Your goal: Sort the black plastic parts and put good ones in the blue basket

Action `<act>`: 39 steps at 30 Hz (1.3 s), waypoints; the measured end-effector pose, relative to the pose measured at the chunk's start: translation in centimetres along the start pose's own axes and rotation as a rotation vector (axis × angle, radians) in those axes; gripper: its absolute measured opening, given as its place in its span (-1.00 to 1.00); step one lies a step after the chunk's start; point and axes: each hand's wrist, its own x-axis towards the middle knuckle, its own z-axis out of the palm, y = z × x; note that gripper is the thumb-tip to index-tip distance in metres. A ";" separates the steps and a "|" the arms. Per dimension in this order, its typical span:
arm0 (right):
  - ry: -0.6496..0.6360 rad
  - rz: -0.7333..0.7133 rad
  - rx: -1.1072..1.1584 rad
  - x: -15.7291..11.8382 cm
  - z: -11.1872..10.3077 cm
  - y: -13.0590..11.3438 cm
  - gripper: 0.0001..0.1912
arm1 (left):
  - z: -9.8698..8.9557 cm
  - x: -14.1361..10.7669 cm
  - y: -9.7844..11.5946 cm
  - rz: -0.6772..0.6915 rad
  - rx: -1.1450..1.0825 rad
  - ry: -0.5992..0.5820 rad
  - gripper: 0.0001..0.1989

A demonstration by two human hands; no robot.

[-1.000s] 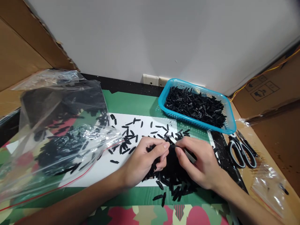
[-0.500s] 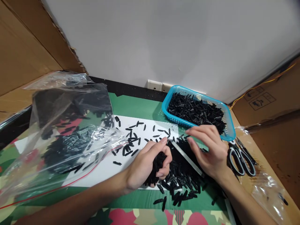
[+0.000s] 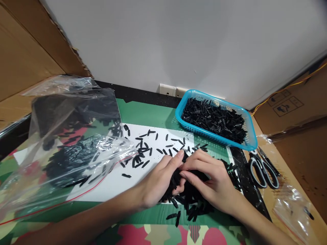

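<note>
My left hand is curled around a clump of black strips over the white paper. Close against it is my right hand, its thumb and fingers pinched together at the clump; what lies between those fingertips is too small to make out. Beneath both hands a pile of black strips spreads over the green mat. More loose strips are scattered across the paper, left of and beyond my hands.
A blue basket holding black strips stands at the back right. Scissors lie beside it on the right. A clear bag with black pieces covers the left side. Cardboard borders the right.
My right hand has moved left and closed its fingers at the clump in my left hand. The pale strip near it is now mostly hidden.
</note>
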 end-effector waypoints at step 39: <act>0.094 0.490 0.444 0.0 -0.1 1.1 -0.84 | -1.1 0.7 0.9 -0.084 -0.276 -0.182 -0.53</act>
